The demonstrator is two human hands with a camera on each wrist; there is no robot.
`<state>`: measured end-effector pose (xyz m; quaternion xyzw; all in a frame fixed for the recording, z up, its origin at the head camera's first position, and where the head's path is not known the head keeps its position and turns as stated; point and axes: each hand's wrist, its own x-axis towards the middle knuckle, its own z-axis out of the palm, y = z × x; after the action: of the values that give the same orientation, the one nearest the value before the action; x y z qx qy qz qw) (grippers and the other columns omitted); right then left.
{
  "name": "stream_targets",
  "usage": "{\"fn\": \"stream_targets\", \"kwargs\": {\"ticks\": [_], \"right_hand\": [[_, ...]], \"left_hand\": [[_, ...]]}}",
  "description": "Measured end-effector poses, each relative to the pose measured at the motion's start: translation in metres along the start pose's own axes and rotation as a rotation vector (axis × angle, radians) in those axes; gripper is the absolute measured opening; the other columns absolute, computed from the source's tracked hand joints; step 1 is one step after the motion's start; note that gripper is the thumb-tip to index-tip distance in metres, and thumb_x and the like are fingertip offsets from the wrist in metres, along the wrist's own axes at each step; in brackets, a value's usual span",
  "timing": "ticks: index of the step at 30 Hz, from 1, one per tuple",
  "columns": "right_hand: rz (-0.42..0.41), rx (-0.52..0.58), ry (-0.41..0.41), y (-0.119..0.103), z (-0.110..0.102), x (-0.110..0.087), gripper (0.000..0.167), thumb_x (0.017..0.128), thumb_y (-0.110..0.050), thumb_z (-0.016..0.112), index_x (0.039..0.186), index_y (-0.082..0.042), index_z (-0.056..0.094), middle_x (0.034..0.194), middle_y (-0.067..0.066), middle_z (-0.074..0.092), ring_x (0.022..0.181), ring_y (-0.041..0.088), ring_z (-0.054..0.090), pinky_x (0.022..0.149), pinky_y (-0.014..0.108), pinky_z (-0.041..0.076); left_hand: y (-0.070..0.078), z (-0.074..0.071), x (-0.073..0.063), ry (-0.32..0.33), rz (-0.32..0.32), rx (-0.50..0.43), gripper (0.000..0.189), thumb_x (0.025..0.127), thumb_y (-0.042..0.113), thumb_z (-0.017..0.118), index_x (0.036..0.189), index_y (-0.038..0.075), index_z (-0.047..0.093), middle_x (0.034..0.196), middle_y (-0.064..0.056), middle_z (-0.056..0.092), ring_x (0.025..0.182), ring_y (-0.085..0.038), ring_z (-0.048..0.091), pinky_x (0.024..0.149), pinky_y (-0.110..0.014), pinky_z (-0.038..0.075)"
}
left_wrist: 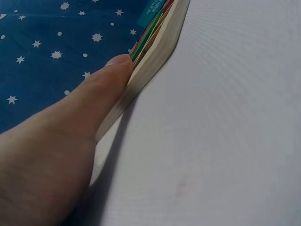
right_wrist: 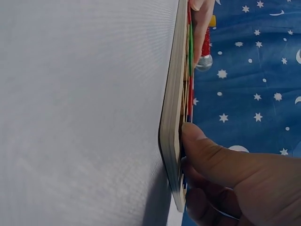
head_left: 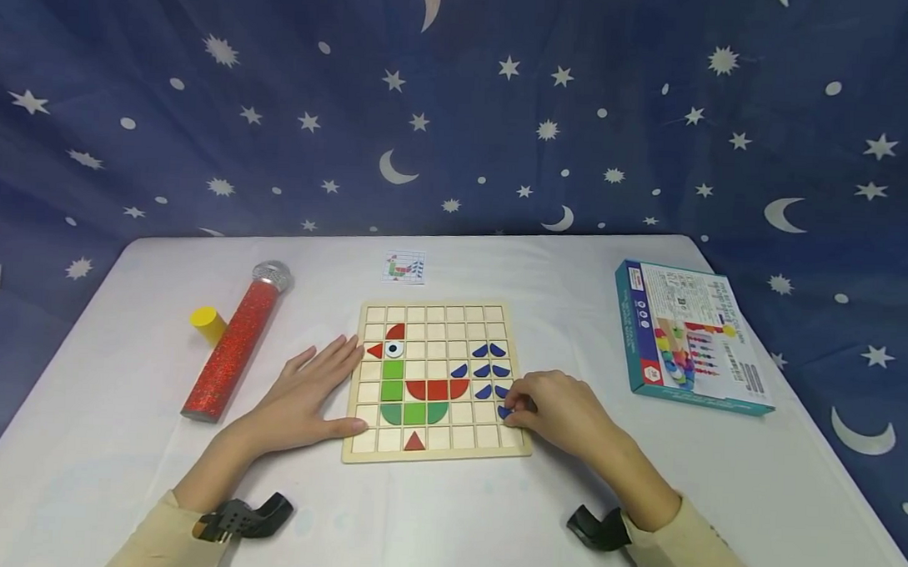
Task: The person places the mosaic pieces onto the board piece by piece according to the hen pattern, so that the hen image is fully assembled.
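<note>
A square wooden grid board (head_left: 388,440) lies on the table, with flat coloured pieces in its cells forming a bird picture. My left hand (head_left: 307,395) lies spread at the board's left edge, its thumb (left_wrist: 110,77) touching the wooden rim in the left wrist view. At the lower right of the grid my right hand (head_left: 562,411) pinches a blue leaf-shaped piece (head_left: 505,411) between thumb and bent fingers. More blue pieces (head_left: 484,370) stand in pairs just above it. Red, green and eye-marked pieces fill cells further left, and a red triangle (head_left: 414,441) sits near the bottom.
Behind the board lies a small picture card (head_left: 404,268) of a similar bird. To the left are a red glittery tube (head_left: 229,355) with a silver top and a yellow cylinder (head_left: 208,324). A teal-edged box (head_left: 696,338) lies at the right.
</note>
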<state>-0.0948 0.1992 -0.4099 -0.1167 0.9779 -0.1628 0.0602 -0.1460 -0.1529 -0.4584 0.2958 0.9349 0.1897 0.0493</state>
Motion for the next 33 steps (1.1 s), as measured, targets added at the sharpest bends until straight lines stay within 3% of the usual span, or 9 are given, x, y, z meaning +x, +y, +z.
{"fn": "stream_targets", "kwargs": {"ticks": [10, 16, 22, 27, 30, 33], "right_hand": [[-0.029, 0.032, 0.003, 0.0, -0.001, -0.002, 0.016, 0.071, -0.033, 0.083, 0.078, -0.025, 0.07, 0.062, -0.017, 0.052, 0.061, 0.003, 0.047, 0.055, 0.021, 0.039], [-0.005, 0.045, 0.04, 0.009, -0.006, -0.006, 0.013, 0.078, -0.036, 0.077, 0.079, -0.025, 0.07, 0.065, -0.016, 0.054, 0.061, 0.005, 0.047, 0.054, 0.022, 0.039], [0.005, 0.026, 0.074, 0.021, -0.01, -0.006, 0.013, 0.081, -0.034, 0.075, 0.087, -0.023, 0.072, 0.069, -0.015, 0.056, 0.062, 0.006, 0.047, 0.053, 0.021, 0.039], [0.01, -0.013, 0.086, 0.026, -0.02, 0.002, 0.026, 0.084, -0.034, 0.072, 0.105, -0.019, 0.07, 0.087, -0.006, 0.064, 0.075, 0.012, 0.057, 0.06, 0.025, 0.047], [0.022, -0.041, 0.105, 0.027, -0.026, 0.006, 0.039, 0.085, -0.039, 0.07, 0.119, -0.019, 0.064, 0.106, 0.0, 0.064, 0.091, 0.019, 0.062, 0.071, 0.034, 0.054], [-0.001, -0.062, 0.162, 0.027, -0.032, 0.01, 0.051, 0.086, -0.042, 0.067, 0.131, -0.02, 0.056, 0.123, 0.005, 0.058, 0.11, 0.027, 0.059, 0.085, 0.045, 0.054]], "left_hand": [[0.002, 0.0, -0.01, -0.002, -0.011, 0.004, 0.103, 0.074, 0.076, 0.055, 0.152, 0.016, 0.024, 0.16, 0.0, 0.017, 0.149, -0.021, 0.01, 0.117, -0.049, 0.008], [0.006, 0.008, -0.003, 0.005, 0.011, -0.037, 0.104, 0.073, 0.075, 0.058, 0.151, 0.014, 0.026, 0.16, 0.0, 0.018, 0.149, -0.022, 0.011, 0.116, -0.05, 0.009], [0.01, 0.011, 0.008, -0.034, 0.006, -0.141, 0.095, 0.078, 0.064, 0.063, 0.15, 0.014, 0.029, 0.158, -0.002, 0.023, 0.148, -0.024, 0.015, 0.117, -0.051, 0.011], [0.012, 0.0, 0.02, -0.025, -0.047, -0.177, 0.084, 0.084, 0.053, 0.064, 0.151, 0.016, 0.028, 0.156, -0.001, 0.029, 0.146, -0.025, 0.022, 0.115, -0.053, 0.021], [0.015, -0.009, 0.027, -0.003, -0.063, -0.136, 0.082, 0.086, 0.049, 0.064, 0.151, 0.015, 0.027, 0.156, -0.002, 0.029, 0.146, -0.026, 0.022, 0.114, -0.054, 0.024], [0.017, -0.015, 0.034, 0.049, -0.07, -0.056, 0.079, 0.087, 0.045, 0.063, 0.151, 0.014, 0.028, 0.157, -0.005, 0.028, 0.146, -0.026, 0.023, 0.114, -0.052, 0.025]]}}
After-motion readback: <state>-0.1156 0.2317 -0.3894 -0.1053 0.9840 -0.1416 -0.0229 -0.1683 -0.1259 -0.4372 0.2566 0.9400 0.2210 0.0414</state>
